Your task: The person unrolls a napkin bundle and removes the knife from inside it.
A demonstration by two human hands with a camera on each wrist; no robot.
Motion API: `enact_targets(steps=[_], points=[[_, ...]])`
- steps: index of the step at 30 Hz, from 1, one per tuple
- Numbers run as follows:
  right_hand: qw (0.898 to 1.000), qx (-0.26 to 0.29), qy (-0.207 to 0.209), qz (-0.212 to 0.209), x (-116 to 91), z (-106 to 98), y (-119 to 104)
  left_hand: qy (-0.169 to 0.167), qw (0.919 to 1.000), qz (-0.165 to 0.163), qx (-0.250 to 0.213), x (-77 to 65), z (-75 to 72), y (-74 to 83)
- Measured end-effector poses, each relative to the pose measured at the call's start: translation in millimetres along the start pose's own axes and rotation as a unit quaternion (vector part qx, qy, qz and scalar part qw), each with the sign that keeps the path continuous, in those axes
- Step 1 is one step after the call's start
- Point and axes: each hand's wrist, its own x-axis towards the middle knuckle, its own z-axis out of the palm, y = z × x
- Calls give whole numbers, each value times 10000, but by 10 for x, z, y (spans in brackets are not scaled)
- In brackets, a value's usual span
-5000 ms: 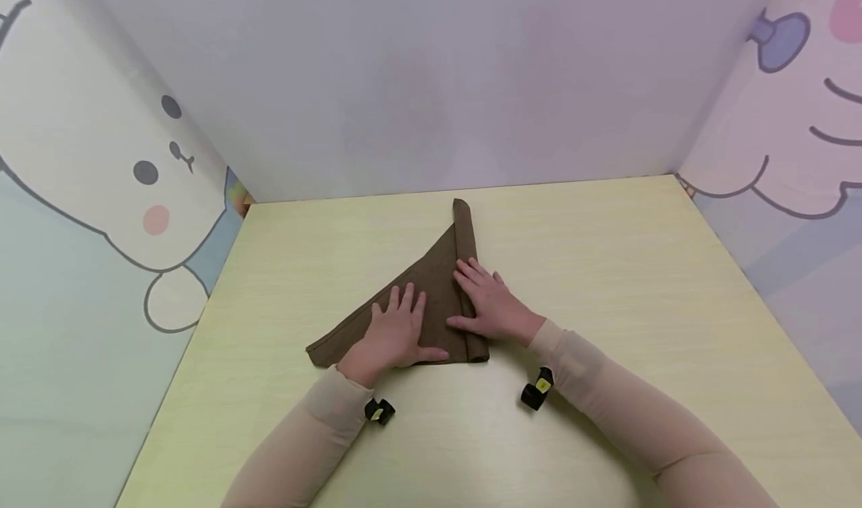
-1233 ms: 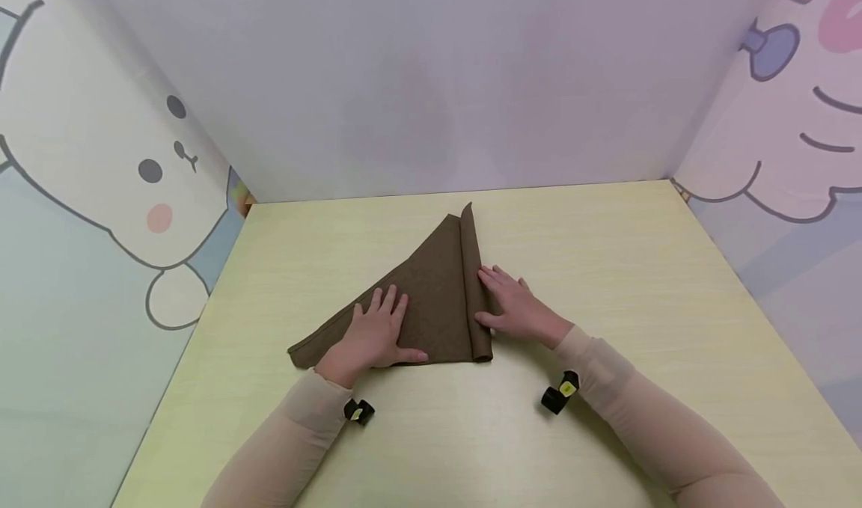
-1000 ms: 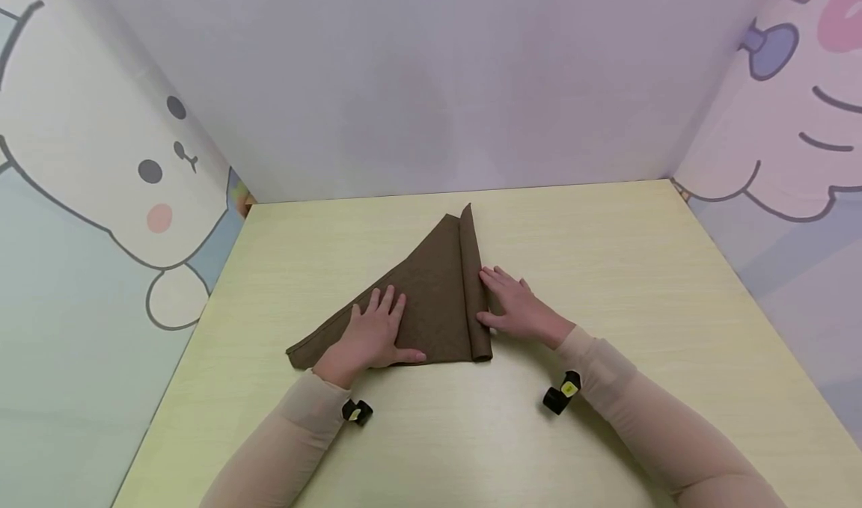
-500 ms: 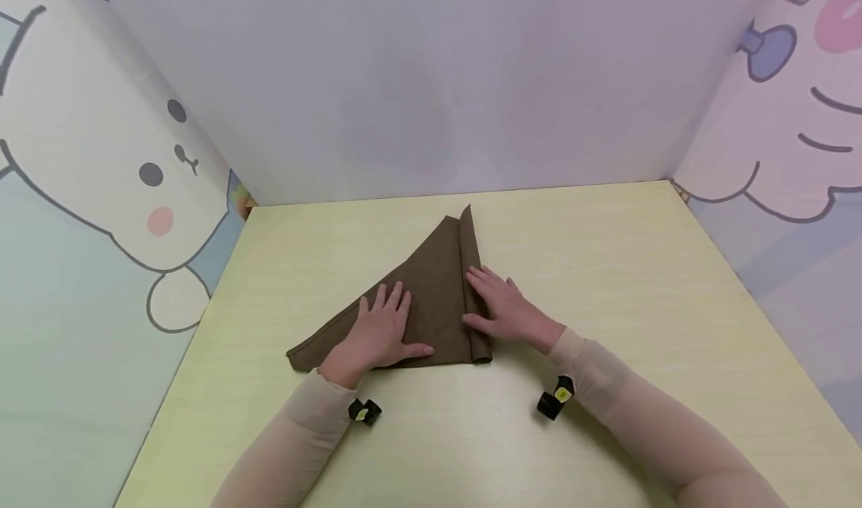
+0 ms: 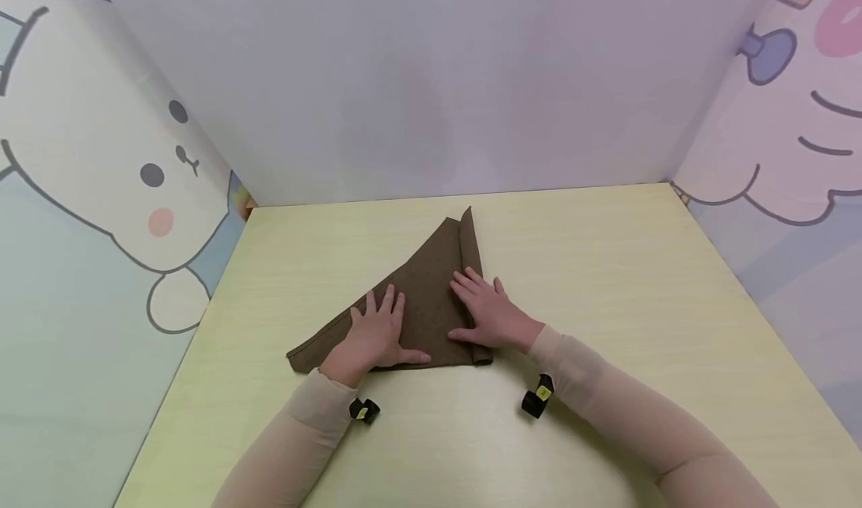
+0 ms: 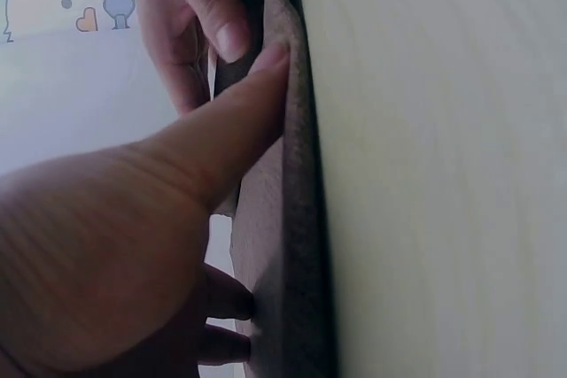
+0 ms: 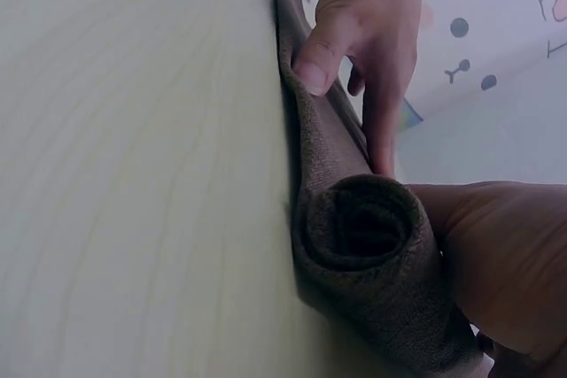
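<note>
A brown cloth (image 5: 427,298) lies on the table, its flat part tapering to a corner at the left. Along its right side runs a rolled edge (image 5: 470,246), whose spiral end (image 7: 372,285) faces the camera in the right wrist view. My left hand (image 5: 374,339) rests on the flat part with spread fingers, its thumb near the front edge. My right hand (image 5: 491,316) lies across the roll, fingertips reaching over onto the flat cloth and thumb pointing left. In the left wrist view the left thumb (image 6: 226,130) presses at the cloth's edge.
The pale wooden table (image 5: 606,268) extends around the cloth on all sides. A plain pale wall (image 5: 431,81) stands behind it, and printed cartoon panels (image 5: 101,134) flank it. A small black camera (image 5: 364,411) hangs at the left wrist, another camera (image 5: 536,396) at the right.
My right hand has moved left, from the roll's outer side to across it. Compared with five seconds ago, the cloth's left corner and my left hand lie farther left.
</note>
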Motion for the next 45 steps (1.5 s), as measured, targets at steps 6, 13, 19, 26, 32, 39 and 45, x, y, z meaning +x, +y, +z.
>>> enact_targets(steps=[6,13,19,26,32,39,45], points=[[10000,10,74,-29,-56,24,49,12,10000,35,16,-18,-9,-17],[9999,92,89,1,-94,17,69,72,9999,93,31,-27,-13,-30],[9999,102,51,47,-120,12,71,35,10000,92,-10,-26,-7,-63],[9998,202,56,59,-148,-1,60,-6,9999,97,-85,-13,17,-96],[9996,269,99,52,-171,-9,60,-23,9999,97,-12,-16,15,-109],[9993,348,100,76,-204,-30,68,-3,9999,132,-41,-32,2,-112],[9991,378,126,112,-225,-30,96,20,9999,142,-67,-47,-16,-120]])
